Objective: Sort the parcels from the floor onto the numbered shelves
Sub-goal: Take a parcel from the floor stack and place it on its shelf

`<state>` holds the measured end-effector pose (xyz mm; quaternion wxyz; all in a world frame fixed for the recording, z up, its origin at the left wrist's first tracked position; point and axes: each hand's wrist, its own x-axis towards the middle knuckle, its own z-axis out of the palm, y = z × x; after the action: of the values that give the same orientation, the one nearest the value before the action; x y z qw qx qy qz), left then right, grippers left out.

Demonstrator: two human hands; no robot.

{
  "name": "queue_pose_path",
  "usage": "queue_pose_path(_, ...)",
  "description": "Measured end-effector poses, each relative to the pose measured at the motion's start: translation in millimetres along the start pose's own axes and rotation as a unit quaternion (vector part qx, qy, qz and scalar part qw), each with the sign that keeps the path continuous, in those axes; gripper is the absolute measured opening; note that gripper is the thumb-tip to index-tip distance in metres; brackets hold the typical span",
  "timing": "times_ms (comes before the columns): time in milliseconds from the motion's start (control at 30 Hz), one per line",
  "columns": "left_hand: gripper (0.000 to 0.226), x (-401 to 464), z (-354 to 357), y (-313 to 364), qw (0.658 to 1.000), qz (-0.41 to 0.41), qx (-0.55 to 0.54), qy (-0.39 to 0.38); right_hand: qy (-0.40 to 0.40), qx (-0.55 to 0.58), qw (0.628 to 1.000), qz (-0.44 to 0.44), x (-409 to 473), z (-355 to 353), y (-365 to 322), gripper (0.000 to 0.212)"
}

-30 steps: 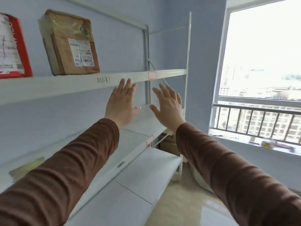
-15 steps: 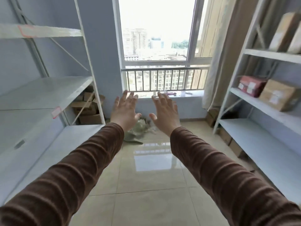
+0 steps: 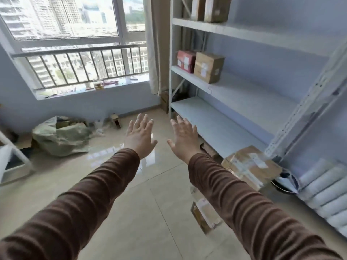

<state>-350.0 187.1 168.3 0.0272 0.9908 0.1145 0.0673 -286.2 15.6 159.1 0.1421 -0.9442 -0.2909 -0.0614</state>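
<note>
My left hand [image 3: 139, 136] and my right hand [image 3: 183, 140] are stretched out in front of me, fingers straight and spread, holding nothing. A taped cardboard parcel [image 3: 250, 167] lies on the floor at the foot of the right shelf rack [image 3: 234, 102], right of my right forearm. A smaller parcel [image 3: 201, 216] lies on the tiles partly under my right arm. On the rack's middle shelf stand a red parcel [image 3: 185, 61] and a brown box [image 3: 208, 66]. Two more boxes [image 3: 210, 8] stand on the top shelf.
A green sack [image 3: 60, 137] with cardboard in it slumps on the floor under the window, with scraps beside it. A white frame [image 3: 13, 162] stands at the left edge. Rolled white material [image 3: 326, 186] lies at the lower right. Glossy beige tiles cover the floor.
My view has swung from the left shelf rack past the window to the right rack. Both hands stay spread and held out in front, holding nothing throughout.
</note>
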Motion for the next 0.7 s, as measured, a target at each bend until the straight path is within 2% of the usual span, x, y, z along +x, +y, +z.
queue_pose_path(267,0.081,33,78,201,0.995,0.08,-0.029,-0.053,-0.047,-0.026,0.992,0.112,-64,-13,200,0.075)
queue_pose_path(467,0.08,62,127,294,0.984,0.121,-0.078,-0.102,-0.066,-0.006,0.979,0.194,-86,3,298,0.075)
queue_pose_path(700,0.082,111,195,370,0.964,0.126,-0.148,-0.182,-0.105,-0.009,0.96,0.261,-82,32,394,0.076)
